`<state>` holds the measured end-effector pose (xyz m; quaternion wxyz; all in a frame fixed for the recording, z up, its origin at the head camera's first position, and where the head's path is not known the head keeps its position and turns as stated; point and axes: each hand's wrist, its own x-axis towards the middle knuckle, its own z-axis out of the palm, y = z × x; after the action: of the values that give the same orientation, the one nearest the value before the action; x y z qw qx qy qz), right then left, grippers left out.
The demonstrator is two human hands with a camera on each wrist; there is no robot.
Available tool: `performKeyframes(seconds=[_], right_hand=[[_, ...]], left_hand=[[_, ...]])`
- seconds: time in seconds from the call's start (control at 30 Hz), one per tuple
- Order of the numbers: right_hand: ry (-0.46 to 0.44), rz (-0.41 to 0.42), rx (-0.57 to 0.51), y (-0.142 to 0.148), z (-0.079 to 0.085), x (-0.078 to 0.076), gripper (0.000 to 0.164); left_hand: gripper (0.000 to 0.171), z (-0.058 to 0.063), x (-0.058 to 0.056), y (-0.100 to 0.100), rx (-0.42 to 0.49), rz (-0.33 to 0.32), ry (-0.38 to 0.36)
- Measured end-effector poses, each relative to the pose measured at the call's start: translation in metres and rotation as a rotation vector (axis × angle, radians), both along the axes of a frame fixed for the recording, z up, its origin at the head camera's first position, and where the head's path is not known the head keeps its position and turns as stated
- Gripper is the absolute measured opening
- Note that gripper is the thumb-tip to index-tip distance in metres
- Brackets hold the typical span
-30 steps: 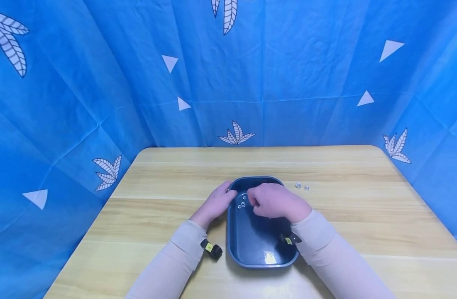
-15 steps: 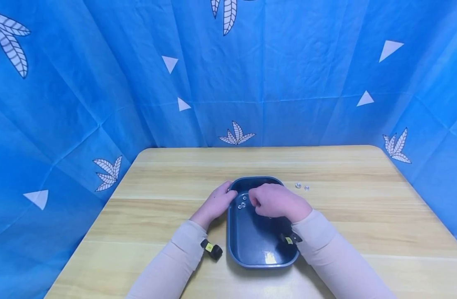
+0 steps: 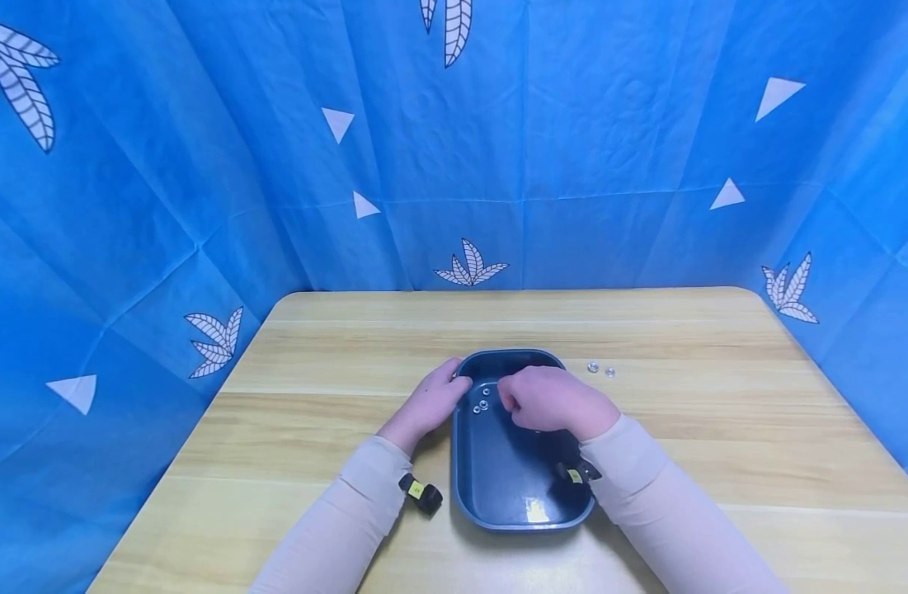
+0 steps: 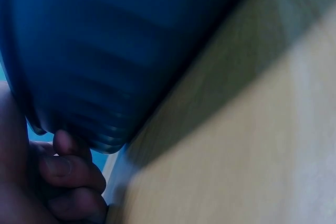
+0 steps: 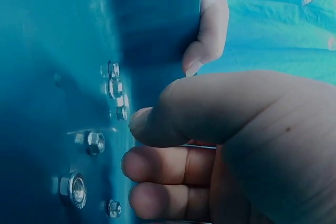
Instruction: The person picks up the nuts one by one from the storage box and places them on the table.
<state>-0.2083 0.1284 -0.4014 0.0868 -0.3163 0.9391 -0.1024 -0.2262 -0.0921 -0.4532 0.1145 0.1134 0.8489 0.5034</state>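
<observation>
A dark blue rectangular tray (image 3: pixel 494 487) lies on the table. My left hand (image 3: pixel 429 404) grips its far-left edge, thumb on the rim; the left wrist view has the other fingers curled under the rim outside. Over the tray's far half, my right hand (image 3: pixel 553 402) reaches down with bent fingers. Its thumb hides the index finger in the right wrist view, so whether anything is pinched there is hidden. Several metal hex nuts rest inside the tray, among them a larger flange nut (image 5: pixel 77 190) and a small nut (image 5: pixel 122 113) by the thumb tip.
Two more metal nuts lie on the wooden table (image 3: pixel 335 355) beyond the tray's right side, one being a nut (image 3: pixel 593 367) nearer the tray. A blue patterned curtain (image 3: pixel 595 148) surrounds the table's back and sides. Both wrists wear black cameras.
My right hand has shifted slightly to the right inside the tray. The left hand, the tray and the visible nuts stay in place.
</observation>
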Motion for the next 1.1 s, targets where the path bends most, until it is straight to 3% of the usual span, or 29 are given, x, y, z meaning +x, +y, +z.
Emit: performKeyframes(seconds=[0.57,1.1], right_hand=[[-0.030,-0.007,0.061,-0.0019,-0.0029,-0.0009,0.012],[-0.026,-0.022,0.144,-0.0037,-0.0059,0.0012,0.025]], left_hand=[[0.036,0.0005,-0.0014,0.0007,-0.019,0.008,0.007],[0.034,0.0008,-0.0005,-0.0001,-0.001,0.008,-0.004]])
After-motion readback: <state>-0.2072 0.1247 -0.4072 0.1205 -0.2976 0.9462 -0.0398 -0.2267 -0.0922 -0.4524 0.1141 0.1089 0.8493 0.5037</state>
